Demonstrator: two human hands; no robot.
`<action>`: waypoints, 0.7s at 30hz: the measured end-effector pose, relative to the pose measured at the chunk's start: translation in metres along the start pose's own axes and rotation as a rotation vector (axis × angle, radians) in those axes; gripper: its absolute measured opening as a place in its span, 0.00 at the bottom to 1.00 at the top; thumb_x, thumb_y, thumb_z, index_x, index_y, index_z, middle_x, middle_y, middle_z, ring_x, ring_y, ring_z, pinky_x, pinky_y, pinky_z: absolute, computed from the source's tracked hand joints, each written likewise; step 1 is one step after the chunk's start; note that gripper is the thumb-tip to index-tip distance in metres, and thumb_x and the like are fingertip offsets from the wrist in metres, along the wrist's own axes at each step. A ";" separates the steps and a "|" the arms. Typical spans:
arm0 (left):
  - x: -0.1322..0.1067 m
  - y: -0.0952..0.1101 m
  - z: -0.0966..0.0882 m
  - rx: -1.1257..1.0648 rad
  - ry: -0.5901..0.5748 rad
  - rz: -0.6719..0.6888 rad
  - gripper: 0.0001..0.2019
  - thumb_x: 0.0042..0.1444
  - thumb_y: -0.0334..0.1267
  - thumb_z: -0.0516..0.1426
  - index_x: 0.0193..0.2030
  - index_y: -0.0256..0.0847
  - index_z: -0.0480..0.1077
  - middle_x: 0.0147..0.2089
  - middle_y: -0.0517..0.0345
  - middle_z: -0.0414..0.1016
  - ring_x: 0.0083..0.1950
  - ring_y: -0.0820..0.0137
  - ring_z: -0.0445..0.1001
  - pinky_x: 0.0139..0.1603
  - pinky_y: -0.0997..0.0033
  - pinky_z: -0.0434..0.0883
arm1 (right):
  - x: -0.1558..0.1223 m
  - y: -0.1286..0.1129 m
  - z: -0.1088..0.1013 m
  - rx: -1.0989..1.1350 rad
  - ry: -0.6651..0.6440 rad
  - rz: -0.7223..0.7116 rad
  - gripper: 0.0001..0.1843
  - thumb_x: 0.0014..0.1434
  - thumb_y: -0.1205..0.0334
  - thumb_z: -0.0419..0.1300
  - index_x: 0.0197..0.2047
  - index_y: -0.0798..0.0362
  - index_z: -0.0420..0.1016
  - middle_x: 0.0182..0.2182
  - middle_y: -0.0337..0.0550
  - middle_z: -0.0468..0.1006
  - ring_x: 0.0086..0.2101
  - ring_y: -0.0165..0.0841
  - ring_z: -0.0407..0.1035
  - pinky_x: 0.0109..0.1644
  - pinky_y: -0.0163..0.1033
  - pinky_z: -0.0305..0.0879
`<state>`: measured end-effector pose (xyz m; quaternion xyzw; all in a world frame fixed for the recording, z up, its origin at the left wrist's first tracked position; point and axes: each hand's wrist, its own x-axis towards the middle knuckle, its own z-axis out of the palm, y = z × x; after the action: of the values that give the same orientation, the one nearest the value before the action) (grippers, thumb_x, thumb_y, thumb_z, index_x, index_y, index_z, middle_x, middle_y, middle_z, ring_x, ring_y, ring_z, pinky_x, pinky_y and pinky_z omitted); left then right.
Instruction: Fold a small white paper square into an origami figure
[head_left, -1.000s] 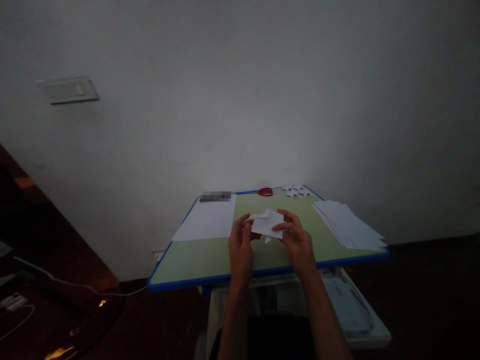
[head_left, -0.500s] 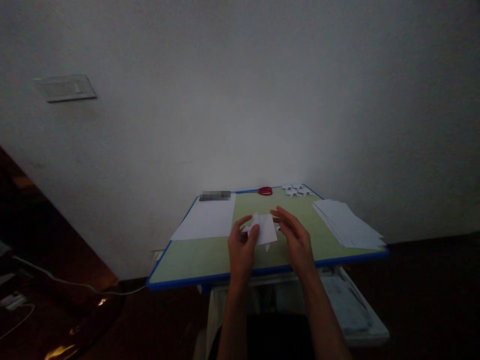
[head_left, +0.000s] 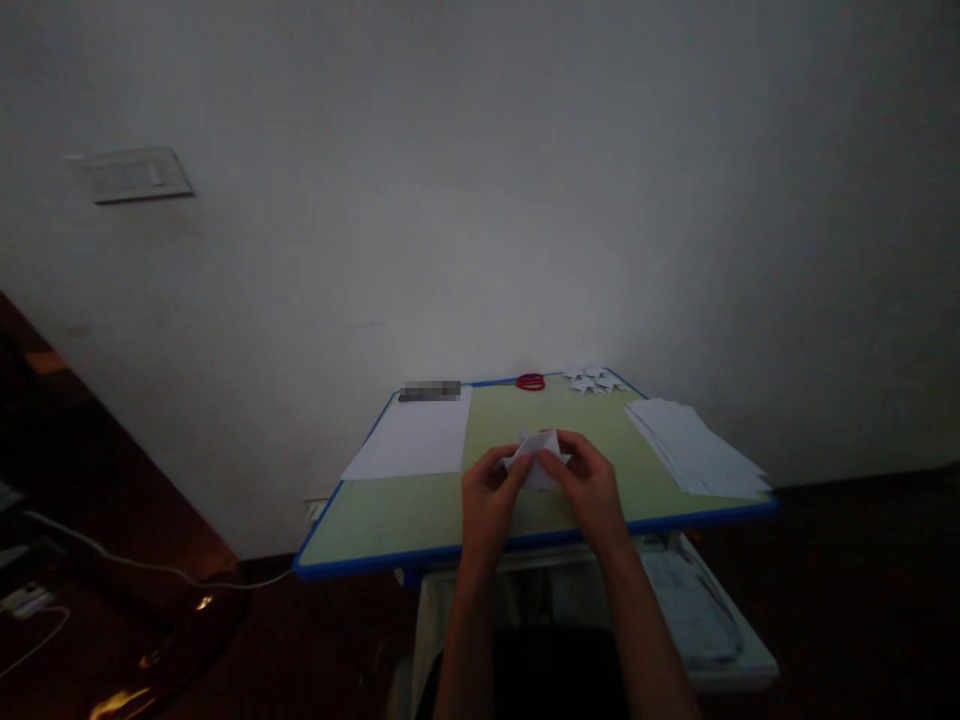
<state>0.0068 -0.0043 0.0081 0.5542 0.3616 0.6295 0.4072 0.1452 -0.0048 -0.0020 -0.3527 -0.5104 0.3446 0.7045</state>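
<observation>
Inward comes the right hand (head_left: 596,490), half a second ago loose at the edge, now gripping, and the folded paper (head_left: 546,442) has tipped to show an inner crease between the two thumbs! Left hand (head_left: 486,492) has its side pinched as well, thumb pressed on the near face, so both are grasping the same piece, held above the middle of the green table (head_left: 397,525). Take that piece as the centre of the clock: red scissors (head_left: 530,382) sit at twelve, by the far blue edge, a cluster of small folded paper shapes (head_left: 592,382) waits at one, touching each other, and over at three, there's the fanned pile of white sheets (head_left: 694,450). Round to nine, a large white sheet (head_left: 412,440) lies flat, with a dark blurred-out object (head_left: 430,392) on its far end at about ten
</observation>
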 end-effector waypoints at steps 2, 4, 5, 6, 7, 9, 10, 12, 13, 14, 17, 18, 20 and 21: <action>-0.001 0.000 0.000 0.003 -0.041 0.002 0.14 0.53 0.47 0.68 0.40 0.38 0.81 0.29 0.59 0.79 0.29 0.71 0.72 0.33 0.73 0.68 | -0.001 0.000 0.000 0.016 0.023 0.017 0.16 0.55 0.50 0.72 0.43 0.49 0.80 0.40 0.43 0.82 0.40 0.41 0.75 0.42 0.41 0.70; -0.001 0.000 0.000 0.007 -0.059 -0.002 0.14 0.53 0.47 0.68 0.40 0.38 0.82 0.32 0.56 0.81 0.31 0.70 0.74 0.34 0.72 0.69 | -0.001 -0.002 0.000 0.038 0.025 0.034 0.15 0.55 0.50 0.71 0.42 0.49 0.80 0.39 0.43 0.82 0.39 0.40 0.74 0.42 0.41 0.70; -0.001 0.000 0.000 0.008 -0.058 -0.005 0.14 0.53 0.46 0.68 0.41 0.39 0.82 0.34 0.55 0.82 0.32 0.69 0.75 0.35 0.71 0.70 | -0.001 -0.002 0.000 0.043 0.021 0.041 0.15 0.55 0.51 0.71 0.41 0.50 0.79 0.39 0.43 0.81 0.39 0.40 0.74 0.41 0.41 0.70; -0.001 0.000 0.000 0.010 -0.057 -0.009 0.15 0.53 0.46 0.68 0.41 0.39 0.82 0.35 0.55 0.83 0.32 0.69 0.75 0.35 0.71 0.70 | -0.001 -0.003 0.000 0.043 0.019 0.046 0.14 0.55 0.51 0.71 0.40 0.50 0.79 0.38 0.43 0.81 0.38 0.40 0.73 0.41 0.41 0.70; -0.001 0.000 0.000 0.013 -0.055 -0.012 0.15 0.53 0.46 0.68 0.42 0.39 0.82 0.35 0.54 0.83 0.32 0.69 0.75 0.35 0.71 0.70 | -0.001 -0.003 0.000 0.039 0.020 0.048 0.14 0.55 0.51 0.71 0.40 0.50 0.79 0.37 0.43 0.81 0.38 0.39 0.73 0.41 0.41 0.69; 0.000 -0.001 0.000 0.015 -0.053 -0.009 0.15 0.53 0.46 0.68 0.42 0.39 0.83 0.36 0.54 0.84 0.32 0.69 0.75 0.36 0.70 0.70 | 0.000 -0.001 -0.001 0.030 0.027 0.036 0.13 0.55 0.52 0.72 0.39 0.50 0.79 0.37 0.42 0.80 0.38 0.39 0.73 0.42 0.41 0.69; 0.000 -0.002 0.000 0.016 -0.053 -0.006 0.14 0.53 0.46 0.68 0.41 0.39 0.83 0.36 0.54 0.84 0.32 0.69 0.75 0.36 0.71 0.70 | 0.000 0.000 -0.001 0.026 0.035 0.017 0.13 0.55 0.52 0.72 0.38 0.50 0.80 0.38 0.42 0.79 0.39 0.39 0.73 0.43 0.41 0.69; 0.001 -0.003 -0.001 0.019 -0.054 -0.002 0.14 0.53 0.46 0.68 0.41 0.38 0.83 0.35 0.54 0.83 0.32 0.69 0.74 0.35 0.71 0.69 | 0.002 0.005 -0.002 0.019 0.052 -0.040 0.11 0.54 0.53 0.72 0.37 0.49 0.81 0.42 0.43 0.78 0.44 0.40 0.72 0.45 0.42 0.69; 0.001 -0.003 -0.001 0.025 -0.049 -0.003 0.14 0.53 0.46 0.68 0.40 0.38 0.83 0.34 0.55 0.83 0.31 0.70 0.74 0.34 0.72 0.68 | 0.003 0.008 -0.002 0.012 0.063 -0.072 0.10 0.54 0.54 0.73 0.37 0.48 0.83 0.44 0.44 0.76 0.46 0.40 0.72 0.47 0.43 0.69; 0.001 -0.004 -0.001 0.037 -0.040 -0.004 0.14 0.53 0.47 0.68 0.40 0.38 0.83 0.31 0.56 0.82 0.29 0.71 0.72 0.32 0.73 0.67 | 0.004 0.010 -0.003 0.001 0.074 -0.101 0.09 0.54 0.54 0.73 0.36 0.48 0.84 0.46 0.44 0.75 0.48 0.41 0.71 0.48 0.44 0.70; 0.002 -0.002 -0.001 0.060 -0.012 -0.012 0.14 0.52 0.47 0.68 0.39 0.37 0.82 0.28 0.58 0.80 0.27 0.72 0.71 0.30 0.74 0.66 | 0.005 0.016 -0.004 -0.057 0.094 -0.147 0.08 0.54 0.53 0.73 0.37 0.46 0.86 0.49 0.45 0.72 0.52 0.43 0.69 0.52 0.47 0.69; 0.002 -0.002 0.000 0.060 -0.013 -0.011 0.14 0.52 0.47 0.69 0.38 0.37 0.82 0.29 0.57 0.80 0.28 0.71 0.72 0.31 0.74 0.67 | 0.005 0.017 -0.004 -0.078 0.097 -0.154 0.08 0.55 0.53 0.73 0.37 0.45 0.86 0.49 0.45 0.72 0.52 0.44 0.69 0.53 0.48 0.69; 0.002 0.000 0.000 0.060 -0.043 -0.006 0.14 0.52 0.47 0.68 0.37 0.37 0.81 0.33 0.54 0.82 0.32 0.69 0.76 0.34 0.72 0.69 | 0.005 0.017 -0.005 -0.111 0.100 -0.167 0.08 0.56 0.53 0.72 0.38 0.44 0.86 0.49 0.45 0.71 0.53 0.44 0.68 0.55 0.50 0.68; 0.002 0.001 0.000 0.062 -0.059 -0.004 0.14 0.52 0.47 0.68 0.36 0.37 0.81 0.34 0.53 0.82 0.33 0.68 0.77 0.35 0.72 0.70 | 0.004 0.016 -0.005 -0.125 0.102 -0.175 0.08 0.56 0.53 0.71 0.38 0.44 0.86 0.49 0.45 0.71 0.53 0.44 0.68 0.56 0.50 0.68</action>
<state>0.0069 -0.0028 0.0095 0.5841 0.3698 0.6006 0.4017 0.1487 0.0066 -0.0150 -0.3671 -0.5234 0.2307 0.7335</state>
